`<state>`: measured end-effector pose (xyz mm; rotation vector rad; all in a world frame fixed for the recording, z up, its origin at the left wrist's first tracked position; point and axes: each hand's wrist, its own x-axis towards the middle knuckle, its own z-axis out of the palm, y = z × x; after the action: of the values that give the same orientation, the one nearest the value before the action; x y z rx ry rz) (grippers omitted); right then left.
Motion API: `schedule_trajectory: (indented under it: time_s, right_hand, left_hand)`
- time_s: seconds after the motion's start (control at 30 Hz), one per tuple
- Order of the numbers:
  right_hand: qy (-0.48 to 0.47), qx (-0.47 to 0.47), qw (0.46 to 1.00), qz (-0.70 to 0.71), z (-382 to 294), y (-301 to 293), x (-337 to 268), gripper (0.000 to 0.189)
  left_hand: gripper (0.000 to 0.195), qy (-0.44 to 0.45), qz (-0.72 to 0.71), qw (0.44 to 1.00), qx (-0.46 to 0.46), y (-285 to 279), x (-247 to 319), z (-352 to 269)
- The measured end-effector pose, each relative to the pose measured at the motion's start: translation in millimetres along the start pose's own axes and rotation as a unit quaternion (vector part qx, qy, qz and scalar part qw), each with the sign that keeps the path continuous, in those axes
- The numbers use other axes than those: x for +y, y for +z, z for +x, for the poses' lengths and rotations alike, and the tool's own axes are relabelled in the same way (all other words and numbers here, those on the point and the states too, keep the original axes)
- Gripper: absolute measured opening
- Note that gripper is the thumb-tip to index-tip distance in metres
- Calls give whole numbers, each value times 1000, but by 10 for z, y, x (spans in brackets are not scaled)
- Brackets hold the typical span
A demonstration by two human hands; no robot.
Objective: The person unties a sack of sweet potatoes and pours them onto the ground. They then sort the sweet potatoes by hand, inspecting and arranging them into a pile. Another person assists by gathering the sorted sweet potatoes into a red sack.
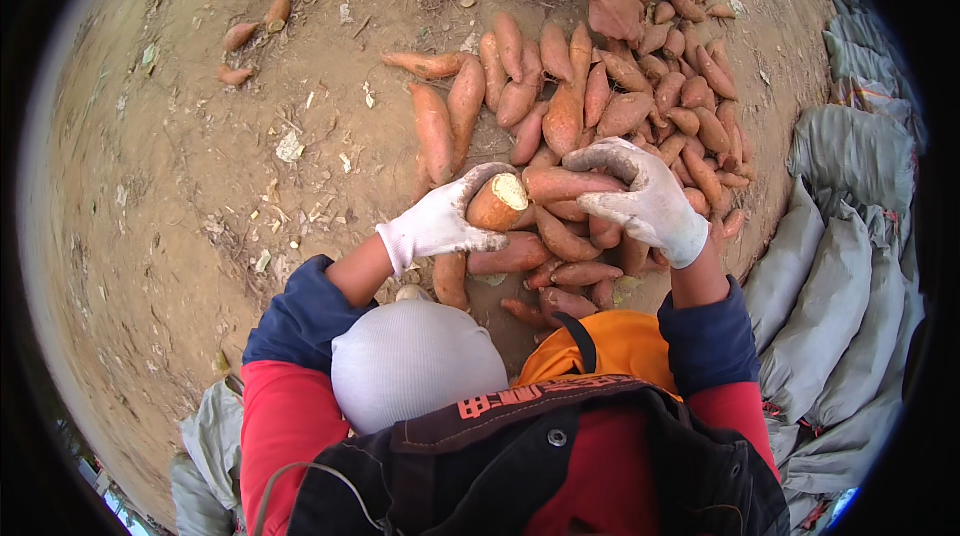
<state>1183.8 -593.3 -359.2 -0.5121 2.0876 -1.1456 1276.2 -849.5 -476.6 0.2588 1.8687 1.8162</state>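
Note:
My left hand (450,217), in a soiled white knit glove, holds a sweet potato (495,207) whose pale cut end faces up and to the right. Beside it, my right hand (637,198), gloved the same way, has its thumb and fingers around the right end of a long reddish sweet potato (559,184). Both hands are over a large heap of sweet potatoes (626,114) on bare soil. Some larger ones, among them a long sweet potato (431,127), lie at the heap's left side.
Another person's hand (616,10) reaches into the heap's far part. Filled grey woven sacks (825,311) line the right side, and more sacks (214,438) are at lower left. A few small sweet potatoes (240,35) lie apart at upper left, with dry scraps on the soil.

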Motion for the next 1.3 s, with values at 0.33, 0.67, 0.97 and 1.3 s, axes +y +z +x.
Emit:
schedule_trajectory:
  time_s: [0.33,0.67,0.97,1.3]
  right_hand:
    - [43,-20,999,15,66,102,68,29]
    - [46,-10,984,-173,109,237,60,27]
    - [178,-38,982,46,184,222,32,21]
    - [197,-125,972,30,274,185,-137,35]
  left_hand:
    - [90,-38,31,998,-38,268,-40,127]
    - [84,-58,145,988,12,368,-15,93]
    - [74,-75,159,983,44,384,7,58]
    - [69,-28,140,989,31,393,-110,79]
